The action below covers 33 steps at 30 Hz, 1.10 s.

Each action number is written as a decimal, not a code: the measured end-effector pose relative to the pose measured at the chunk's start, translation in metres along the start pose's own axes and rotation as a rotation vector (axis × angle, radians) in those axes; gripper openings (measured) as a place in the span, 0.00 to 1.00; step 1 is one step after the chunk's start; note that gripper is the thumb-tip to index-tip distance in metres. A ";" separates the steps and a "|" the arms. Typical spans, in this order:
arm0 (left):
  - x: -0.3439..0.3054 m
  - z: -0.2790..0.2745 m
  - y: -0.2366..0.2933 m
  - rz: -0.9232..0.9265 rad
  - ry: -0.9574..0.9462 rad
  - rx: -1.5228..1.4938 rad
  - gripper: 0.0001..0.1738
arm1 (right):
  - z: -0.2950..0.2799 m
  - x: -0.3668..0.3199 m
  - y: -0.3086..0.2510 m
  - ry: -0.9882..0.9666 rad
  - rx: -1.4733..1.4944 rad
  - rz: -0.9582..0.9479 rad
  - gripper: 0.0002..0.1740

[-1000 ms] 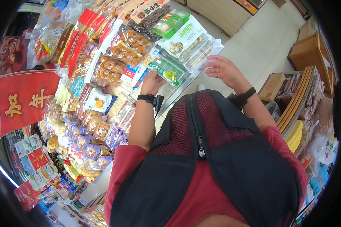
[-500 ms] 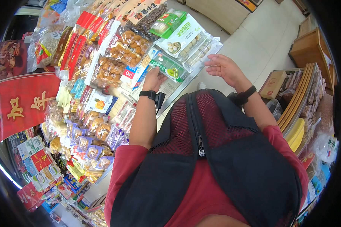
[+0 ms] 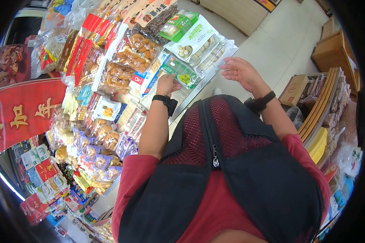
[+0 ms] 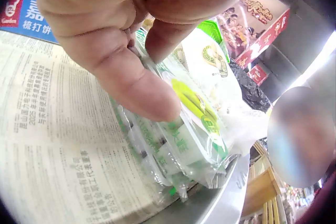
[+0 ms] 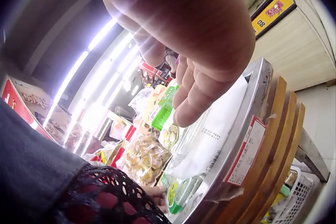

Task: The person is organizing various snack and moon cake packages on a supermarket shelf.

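Note:
In the head view my left hand point(image 3: 166, 85) is at the near left end of a green-and-clear snack pack point(image 3: 180, 73). The left wrist view shows its fingers bent over the end of stacked clear packs point(image 4: 176, 134) with green print, pinching there. My right hand point(image 3: 243, 73) hangs off the stand's right corner with fingers loosely extended, holding nothing. Closest to it is a white-and-green bag point(image 3: 196, 38) of pale round pieces. Newspaper point(image 4: 58, 124) lies under the packs.
Bags of brown pastries point(image 3: 138, 48) lie left of the packs, with a green-lidded tray point(image 3: 180, 25) behind. A metal edge point(image 5: 247, 113) rims the wooden-slatted stand. Another slatted display point(image 3: 318, 113) is on the right. A person stands at the right of the left wrist view.
My left hand shifts slightly and its fingers bend more at the end of the green pack, which slides a little. The right hand stays nearly still in the air.

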<state>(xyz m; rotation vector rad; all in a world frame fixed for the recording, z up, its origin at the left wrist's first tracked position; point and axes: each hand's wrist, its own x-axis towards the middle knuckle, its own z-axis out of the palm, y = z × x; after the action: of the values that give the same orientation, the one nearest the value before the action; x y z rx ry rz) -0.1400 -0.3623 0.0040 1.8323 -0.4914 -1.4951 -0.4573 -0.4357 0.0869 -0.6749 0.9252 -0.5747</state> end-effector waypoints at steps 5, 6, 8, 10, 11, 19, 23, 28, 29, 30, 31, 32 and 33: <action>-0.001 0.002 -0.002 -0.039 -0.016 -0.116 0.17 | -0.002 0.003 -0.001 -0.008 0.002 0.010 0.19; -0.001 0.002 -0.002 -0.039 -0.013 -0.116 0.17 | -0.003 0.004 -0.001 -0.017 0.007 0.003 0.20; 0.000 0.002 -0.003 -0.049 -0.005 -0.125 0.18 | -0.004 0.005 -0.002 -0.029 0.011 -0.002 0.21; -0.004 0.004 -0.002 -0.049 0.029 -0.112 0.19 | -0.006 0.008 -0.002 -0.029 0.021 -0.005 0.21; -0.006 0.006 -0.002 -0.051 0.060 -0.098 0.20 | -0.007 0.008 -0.003 -0.032 0.021 -0.004 0.21; -0.004 0.017 -0.013 -0.001 0.013 -0.075 0.23 | -0.009 0.012 -0.010 -0.055 0.033 0.002 0.22; -0.003 0.016 -0.011 -0.026 0.017 0.018 0.21 | -0.010 0.016 -0.014 -0.084 0.025 0.014 0.22; -0.008 0.017 -0.012 -0.044 0.039 0.014 0.22 | -0.006 0.019 -0.019 -0.147 -0.002 0.013 0.20; -0.008 0.015 -0.016 -0.048 0.037 0.002 0.23 | -0.004 0.019 -0.019 -0.177 -0.008 0.031 0.20; -0.009 0.014 -0.019 -0.053 0.073 -0.015 0.23 | -0.003 0.021 -0.019 -0.191 -0.017 0.027 0.19; -0.011 0.015 -0.022 -0.036 0.066 -0.009 0.23 | -0.002 0.024 -0.020 -0.207 -0.027 0.025 0.19; -0.010 0.017 -0.025 -0.021 0.059 -0.004 0.23 | 0.000 0.027 -0.020 -0.242 -0.038 0.046 0.19; 0.018 0.009 -0.052 0.188 0.016 0.197 0.24 | 0.002 0.029 -0.020 -0.270 -0.030 0.054 0.19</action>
<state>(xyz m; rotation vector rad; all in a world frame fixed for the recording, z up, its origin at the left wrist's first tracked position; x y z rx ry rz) -0.1513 -0.3416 -0.0467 1.8870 -0.8050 -1.3437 -0.4445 -0.4690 0.0874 -0.7328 0.6981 -0.4104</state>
